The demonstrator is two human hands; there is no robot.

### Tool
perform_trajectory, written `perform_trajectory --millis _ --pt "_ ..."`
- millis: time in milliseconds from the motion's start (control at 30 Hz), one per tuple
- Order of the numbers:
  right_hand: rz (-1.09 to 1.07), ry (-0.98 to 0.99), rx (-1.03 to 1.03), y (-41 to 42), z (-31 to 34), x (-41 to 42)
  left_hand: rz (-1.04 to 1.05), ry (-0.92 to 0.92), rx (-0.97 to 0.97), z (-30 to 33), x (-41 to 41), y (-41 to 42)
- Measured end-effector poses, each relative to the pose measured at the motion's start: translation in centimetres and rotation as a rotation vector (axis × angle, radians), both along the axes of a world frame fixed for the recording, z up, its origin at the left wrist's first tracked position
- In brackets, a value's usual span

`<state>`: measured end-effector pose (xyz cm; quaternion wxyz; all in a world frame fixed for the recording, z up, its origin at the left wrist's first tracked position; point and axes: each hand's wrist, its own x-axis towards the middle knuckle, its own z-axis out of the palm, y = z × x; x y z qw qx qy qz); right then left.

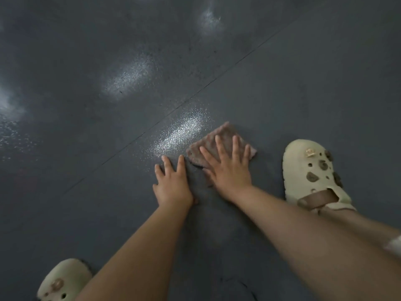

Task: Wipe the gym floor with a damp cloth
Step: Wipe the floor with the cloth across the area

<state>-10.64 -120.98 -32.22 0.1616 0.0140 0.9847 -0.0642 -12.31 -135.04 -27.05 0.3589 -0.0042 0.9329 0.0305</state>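
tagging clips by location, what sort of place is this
Probably a gym or similar indoor hall: dark speckled rubber-like floor laid in large sheets with a straight seam. No equipment shows, so it's a guess.

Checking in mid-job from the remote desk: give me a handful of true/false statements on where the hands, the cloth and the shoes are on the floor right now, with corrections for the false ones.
1. The right hand lies flat on the brownish cloth with fingers spread. True.
2. The left hand grips a corner of the cloth. False: it rests on the bare dark floor beside the cloth, fingers straight.
3. The cloth is bunched into a ball. False: it lies spread flat under the right hand.
4. A shiny patch sits on the floor just left of the cloth. True.
5. The right cream clog stands on the cloth. False: it stands on the floor, apart from the cloth, to its right.
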Motion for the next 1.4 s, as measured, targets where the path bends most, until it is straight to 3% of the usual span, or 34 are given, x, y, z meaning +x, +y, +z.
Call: perform_trajectory --millis 67,200,267,400,567,633,733,800,933,1100,1400 --pt "0.056 -0.014 0.044 2.4 0.1 -1.2 -0.007 -0.01 -0.001 0.1 0.0 0.0" --pt "-0.33 -0.01 0.017 3.4 0.5 -3.2 -0.003 -0.005 0.008 0.1 0.0 0.0" --pt "-0.407 -0.013 -0.004 1.4 0.6 -2.5 0.009 0.001 0.022 0.0 0.1 0.0" --pt "-0.22 0.085 -0.028 -2.2 0.1 1.7 0.011 0.009 0.042 -0.2 0.2 -0.2" --pt "0.075 -0.034 0.026 1.4 0.9 1.6 -0.003 0.004 0.041 -0.3 0.1 -0.3" --pt "-0.046 -0.031 0.057 3.9 0.7 0.6 -0.003 -0.003 0.04 -0.3 0.0 -0.2" --pt "-0.484 -0.037 0.055 7.2 0.4 0.5 -0.006 -0.004 0.033 -0.5 -0.2 0.0" --pt "-0.607 -0.059 0.074 6.6 0.6 1.3 0.001 -0.003 0.034 -0.6 -0.2 0.1" --pt "-0.442 0.005 0.006 1.7 0.3 4.0 0.001 -0.005 0.037 -0.6 -0.2 0.0" --pt "-0.122 -0.059 0.039 4.9 0.7 2.6 -0.016 -0.006 0.043 -0.6 -0.3 -0.2" --pt "-0.292 -0.191 0.015 10.7 2.4 -3.5 -0.032 -0.002 0.052 -0.8 -0.4 -0.5"
